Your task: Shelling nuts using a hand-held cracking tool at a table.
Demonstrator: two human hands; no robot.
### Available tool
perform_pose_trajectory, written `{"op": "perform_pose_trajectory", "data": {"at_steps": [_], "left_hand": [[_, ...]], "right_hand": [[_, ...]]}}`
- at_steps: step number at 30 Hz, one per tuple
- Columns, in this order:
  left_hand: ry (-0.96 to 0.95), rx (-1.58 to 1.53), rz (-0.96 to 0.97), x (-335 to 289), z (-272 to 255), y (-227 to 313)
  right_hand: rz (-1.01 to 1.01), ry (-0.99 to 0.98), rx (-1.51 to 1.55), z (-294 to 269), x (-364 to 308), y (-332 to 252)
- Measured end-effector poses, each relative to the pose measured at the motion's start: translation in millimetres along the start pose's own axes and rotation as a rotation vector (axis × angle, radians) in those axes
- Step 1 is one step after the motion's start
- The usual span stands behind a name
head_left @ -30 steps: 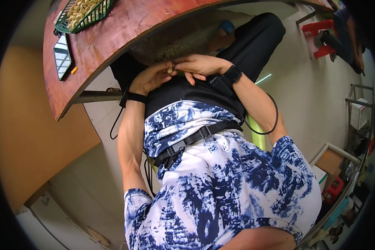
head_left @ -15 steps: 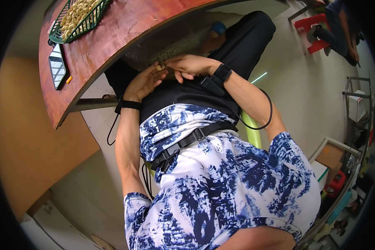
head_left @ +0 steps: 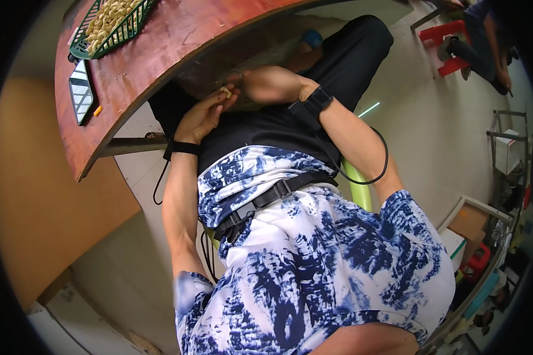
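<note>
Over my lap, just off the table's curved edge, my left hand (head_left: 206, 113) is closed on a pale cashew nut (head_left: 226, 92), pinched at the fingertips. Beside it on the right is my right hand (head_left: 270, 84), smeared by motion, so whether it holds anything does not show. A green slatted plastic basket (head_left: 90, 54) full of cashew nuts (head_left: 109, 23) stands on the reddish table (head_left: 160, 44) at the far left. Small pale scraps lie below, past my hands, partly hidden by them.
A phone (head_left: 81, 92) lies on the table near the basket, with a small orange piece (head_left: 98, 110) beside it. A metal table leg (head_left: 133, 145) runs under the edge. At the far right, another person (head_left: 485, 47) sits by a red stool (head_left: 435, 32).
My right hand has drawn slightly apart from the left and is now blurred. The cashew nut stays in my left fingers, which have closed more around it.
</note>
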State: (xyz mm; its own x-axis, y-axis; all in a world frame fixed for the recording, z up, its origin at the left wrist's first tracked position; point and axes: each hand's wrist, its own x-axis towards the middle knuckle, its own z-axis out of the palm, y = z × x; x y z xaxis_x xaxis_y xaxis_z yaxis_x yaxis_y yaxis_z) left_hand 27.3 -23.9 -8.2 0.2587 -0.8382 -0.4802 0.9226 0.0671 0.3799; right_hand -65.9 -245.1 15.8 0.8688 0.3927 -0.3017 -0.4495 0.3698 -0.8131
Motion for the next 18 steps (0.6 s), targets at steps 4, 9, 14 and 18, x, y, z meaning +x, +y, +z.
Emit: {"op": "perform_pose_trajectory", "data": {"at_steps": [4, 9, 14, 18], "left_hand": [[-0.036, -0.115, -0.025, 0, -3, -1], [0.058, -0.129, 0.004, -2, -3, -3], [0.033, -0.13, -0.013, 0, -6, -3], [0.053, -0.102, -0.03, 0, -2, -5]], "right_hand": [[-0.007, -0.057, -0.059, 9, -3, 4], [0.086, -0.137, -0.161, 14, -4, -3], [0.049, -0.144, -0.231, 17, -7, -8], [0.061, -0.117, -0.255, 16, -8, -6]]}}
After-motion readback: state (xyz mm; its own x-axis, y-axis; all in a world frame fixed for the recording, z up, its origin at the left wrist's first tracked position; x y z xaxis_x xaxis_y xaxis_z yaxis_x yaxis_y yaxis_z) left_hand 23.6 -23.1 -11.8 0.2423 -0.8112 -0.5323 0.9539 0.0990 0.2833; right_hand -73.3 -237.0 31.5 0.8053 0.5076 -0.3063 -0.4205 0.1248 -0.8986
